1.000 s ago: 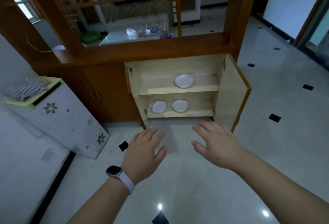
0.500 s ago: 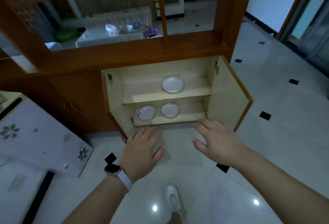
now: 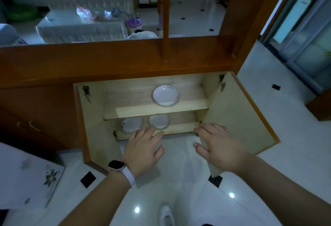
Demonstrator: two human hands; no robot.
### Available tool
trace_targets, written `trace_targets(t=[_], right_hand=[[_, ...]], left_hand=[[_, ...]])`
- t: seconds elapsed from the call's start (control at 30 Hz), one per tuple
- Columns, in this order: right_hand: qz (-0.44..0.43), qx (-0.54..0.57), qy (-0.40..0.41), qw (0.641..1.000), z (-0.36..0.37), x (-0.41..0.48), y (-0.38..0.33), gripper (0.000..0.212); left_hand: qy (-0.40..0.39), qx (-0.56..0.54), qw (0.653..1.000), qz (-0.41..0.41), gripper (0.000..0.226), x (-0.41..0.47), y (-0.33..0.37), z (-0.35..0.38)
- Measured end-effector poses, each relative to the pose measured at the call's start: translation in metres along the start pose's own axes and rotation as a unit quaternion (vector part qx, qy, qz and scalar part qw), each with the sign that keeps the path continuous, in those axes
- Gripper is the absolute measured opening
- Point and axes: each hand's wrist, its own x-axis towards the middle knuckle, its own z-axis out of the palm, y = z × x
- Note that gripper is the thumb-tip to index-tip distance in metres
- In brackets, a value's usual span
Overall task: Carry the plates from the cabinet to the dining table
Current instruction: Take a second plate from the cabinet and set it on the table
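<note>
The low wooden cabinet point(image 3: 125, 98) stands with both doors swung open. One white plate point(image 3: 165, 95) lies on its upper shelf. Two smaller white plates sit side by side on the lower shelf, the left plate point(image 3: 132, 124) and the right plate point(image 3: 159, 121). My left hand point(image 3: 143, 150), with a watch on the wrist, hovers palm down just in front of the lower shelf, fingers apart and holding nothing. My right hand point(image 3: 219, 145) is spread the same way in front of the shelf's right end, beside the right door point(image 3: 238, 116).
The left door point(image 3: 96, 129) juts toward me. A white floral-patterned box point(image 3: 26, 177) stands at the lower left. Behind the wooden divider is a cloth-covered table point(image 3: 80, 26) with clutter. My shoe point(image 3: 166, 215) shows on the glossy tiled floor.
I have stepped closer to the cabinet and the view has tilted down. Both hands have reached forward to the edge of the lower shelf.
</note>
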Motion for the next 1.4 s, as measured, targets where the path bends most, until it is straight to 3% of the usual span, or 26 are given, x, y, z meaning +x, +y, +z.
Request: trace_targets(t=[0.27, 0.47, 0.67, 0.83, 0.9, 1.07, 1.17, 1.3, 1.4], right_hand=[[0.018, 0.007, 0.034, 0.999, -0.005, 0.063, 0.016, 0.055], [0.004, 0.012, 0.0, 1.0, 0.012, 0.111, 0.033, 0.059], [0.009, 0.069, -0.024, 0.997, 0.067, 0.187, 0.07, 0.061], [0.024, 0.098, -0.031, 0.994, 0.125, 0.255, 0.108, 0.047], [0.025, 0.106, -0.04, 0.993, 0.151, 0.281, 0.123, 0.047], [0.048, 0.167, -0.041, 0.984, 0.212, 0.34, 0.156, 0.051], [0.107, 0.253, -0.052, 0.96, 0.24, 0.371, 0.17, 0.049], [0.227, 0.378, -0.068, 0.895, 0.261, 0.413, 0.179, 0.047], [0.263, 0.423, -0.047, 0.866, 0.277, 0.439, 0.186, 0.017]], left_hand=[[0.007, -0.016, 1.0, 0.002, 0.044, 0.053, -0.035, 0.002], [0.001, -0.001, 1.0, -0.011, 0.042, 0.094, -0.059, 0.028], [-0.036, -0.018, 0.998, -0.051, 0.045, 0.15, -0.083, 0.086], [-0.072, -0.119, 0.981, -0.133, 0.052, 0.201, -0.11, 0.167], [-0.098, -0.216, 0.946, -0.219, 0.042, 0.223, -0.12, 0.202], [-0.092, -0.417, 0.809, -0.404, 0.022, 0.279, -0.143, 0.27], [-0.067, -0.443, 0.786, -0.425, 0.013, 0.303, -0.155, 0.297], [-0.054, -0.491, 0.742, -0.453, 0.003, 0.33, -0.166, 0.322], [-0.05, -0.518, 0.708, -0.477, 0.004, 0.348, -0.173, 0.334]])
